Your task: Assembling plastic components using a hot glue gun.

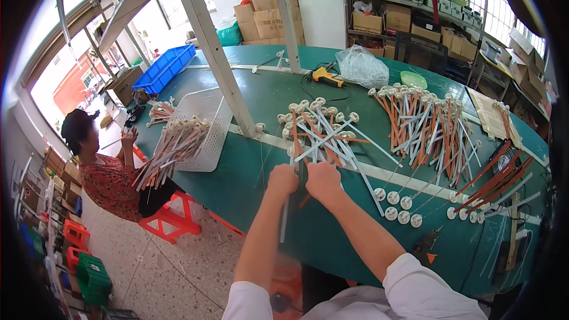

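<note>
While both fists sat side by side at about the middle of the frame, the left hand (282, 179) was curled shut around a long white strip (285, 216) that stuck out below it toward 6 o'clock, past the edge of the green table (332, 237). The right hand (323, 180), just beside it at 3 o'clock and close to touching, was also closed tight, gripping the lower ends of a bundle of white and orange strips (320, 133) that fanned out toward 12 o'clock, each one tipped with a little round white cap. Exactly which strips each hand pinched was hard to tell, tbh.

Out at 4 o'clock from the hands, a row of loose white round caps (398, 206) lay on the tabletop. At 2 o'clock a much bigger pile of strips (430, 130) was spread out, and further toward 3 o'clock some reddish strips (495, 181) rested near the table's rim. Up at 12 o'clock there was a yellow glue gun (328, 75) with a clear plastic bag (363, 66) next to it.

Over at 10 o'clock a white mesh basket (210, 120) held another bunch of strips, with a blue crate (164, 66) beyond it. At 9 o'clock another person (106, 172) in a red patterned top sat on a red stool (172, 216).
</note>
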A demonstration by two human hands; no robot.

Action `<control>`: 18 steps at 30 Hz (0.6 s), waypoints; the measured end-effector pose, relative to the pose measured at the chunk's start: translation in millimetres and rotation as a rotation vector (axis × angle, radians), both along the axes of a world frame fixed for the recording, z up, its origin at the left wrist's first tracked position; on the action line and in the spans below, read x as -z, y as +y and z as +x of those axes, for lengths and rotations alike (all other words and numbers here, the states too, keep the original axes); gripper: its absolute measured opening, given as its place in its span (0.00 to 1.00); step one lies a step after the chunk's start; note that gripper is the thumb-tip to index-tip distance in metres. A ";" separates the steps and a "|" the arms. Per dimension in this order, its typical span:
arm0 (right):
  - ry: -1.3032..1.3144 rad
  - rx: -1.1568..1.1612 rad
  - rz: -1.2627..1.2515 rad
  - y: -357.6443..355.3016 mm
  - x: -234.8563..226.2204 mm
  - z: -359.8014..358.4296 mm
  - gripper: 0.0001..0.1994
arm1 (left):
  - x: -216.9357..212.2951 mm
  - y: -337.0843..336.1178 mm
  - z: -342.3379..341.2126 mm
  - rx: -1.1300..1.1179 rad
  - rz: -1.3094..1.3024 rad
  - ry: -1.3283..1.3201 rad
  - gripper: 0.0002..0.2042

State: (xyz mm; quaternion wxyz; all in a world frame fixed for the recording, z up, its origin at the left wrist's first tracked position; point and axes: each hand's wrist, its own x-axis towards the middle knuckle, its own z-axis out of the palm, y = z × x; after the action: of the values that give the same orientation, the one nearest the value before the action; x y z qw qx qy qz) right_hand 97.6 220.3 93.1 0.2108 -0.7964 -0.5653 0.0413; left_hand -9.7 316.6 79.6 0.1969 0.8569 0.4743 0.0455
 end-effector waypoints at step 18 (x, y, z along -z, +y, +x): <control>0.065 0.047 -0.076 -26.3 1.0 2.0 0.10 | -54.8 -50.2 -190.6 -0.263 0.076 -0.429 0.08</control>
State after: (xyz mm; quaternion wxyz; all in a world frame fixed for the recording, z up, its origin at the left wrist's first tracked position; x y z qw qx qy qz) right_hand 99.6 194.0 92.1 0.1995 -0.8152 -0.5373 0.0838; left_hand -200.3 266.4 134.4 0.2531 0.7652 0.5271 0.2694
